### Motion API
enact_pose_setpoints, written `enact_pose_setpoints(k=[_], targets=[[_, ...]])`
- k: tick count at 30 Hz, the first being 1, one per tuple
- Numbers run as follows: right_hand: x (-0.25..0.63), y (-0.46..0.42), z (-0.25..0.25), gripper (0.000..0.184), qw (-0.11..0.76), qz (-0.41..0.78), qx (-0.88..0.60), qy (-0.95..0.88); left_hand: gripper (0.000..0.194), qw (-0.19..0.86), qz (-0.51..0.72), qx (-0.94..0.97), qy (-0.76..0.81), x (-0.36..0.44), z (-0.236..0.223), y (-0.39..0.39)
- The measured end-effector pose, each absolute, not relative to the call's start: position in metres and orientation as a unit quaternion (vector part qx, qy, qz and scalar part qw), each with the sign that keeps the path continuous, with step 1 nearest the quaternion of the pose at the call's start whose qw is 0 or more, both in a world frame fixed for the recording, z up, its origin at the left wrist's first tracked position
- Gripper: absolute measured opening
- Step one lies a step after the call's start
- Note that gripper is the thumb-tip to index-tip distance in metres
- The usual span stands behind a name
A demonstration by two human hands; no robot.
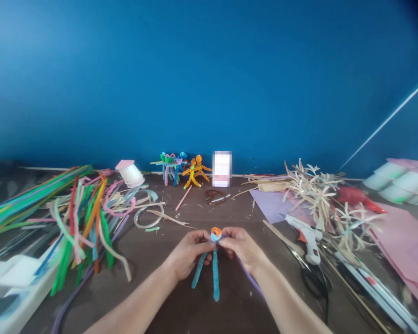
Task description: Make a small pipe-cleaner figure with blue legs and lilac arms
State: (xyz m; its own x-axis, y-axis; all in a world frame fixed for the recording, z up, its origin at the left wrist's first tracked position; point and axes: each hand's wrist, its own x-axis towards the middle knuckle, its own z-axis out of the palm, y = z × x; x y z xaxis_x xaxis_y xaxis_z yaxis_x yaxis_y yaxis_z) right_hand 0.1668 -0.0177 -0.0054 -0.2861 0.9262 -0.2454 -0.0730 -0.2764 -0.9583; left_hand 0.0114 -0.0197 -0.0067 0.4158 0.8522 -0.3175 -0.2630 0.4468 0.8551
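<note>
Between my two hands is a small pipe cleaner figure with a coiled light-blue and orange top and two blue legs hanging down. My left hand pinches it from the left, just below the coil. From the right, my right hand pinches the same spot, fingertips close to the coil. A purple pipe cleaner trails down from beneath my right hand. Finished-looking pipe cleaner figures in orange, yellow, blue and green stand at the back of the table.
Loose coloured pipe cleaners spread on the left near a white paper cup. A beaded bracelet lies behind my hands. On the right are a glue gun, scissors, dried husk flowers and pink paper.
</note>
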Motion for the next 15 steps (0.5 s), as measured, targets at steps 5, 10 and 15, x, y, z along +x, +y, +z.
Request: enact_pose_setpoints(k=[5, 10, 15], targets=[[0.1647, -0.0188, -0.0029, 0.011, 0.384, 0.668, -0.44, -0.461, 0.014, 0.758, 0.369, 0.365, 0.394, 0.0109, -0.007, -0.0183], [0.1634, -0.0205, 0.0026, 0.013, 0.394, 0.609, -0.456, -0.515, 0.011, 0.765, 0.372, 0.341, 0.4, 0.0108, -0.0098, -0.0167], [0.1627, -0.0206, 0.0039, 0.01, 0.376, 0.615, -0.475, -0.505, 0.012, 0.754, 0.368, 0.368, 0.401, 0.011, -0.0101, -0.0168]])
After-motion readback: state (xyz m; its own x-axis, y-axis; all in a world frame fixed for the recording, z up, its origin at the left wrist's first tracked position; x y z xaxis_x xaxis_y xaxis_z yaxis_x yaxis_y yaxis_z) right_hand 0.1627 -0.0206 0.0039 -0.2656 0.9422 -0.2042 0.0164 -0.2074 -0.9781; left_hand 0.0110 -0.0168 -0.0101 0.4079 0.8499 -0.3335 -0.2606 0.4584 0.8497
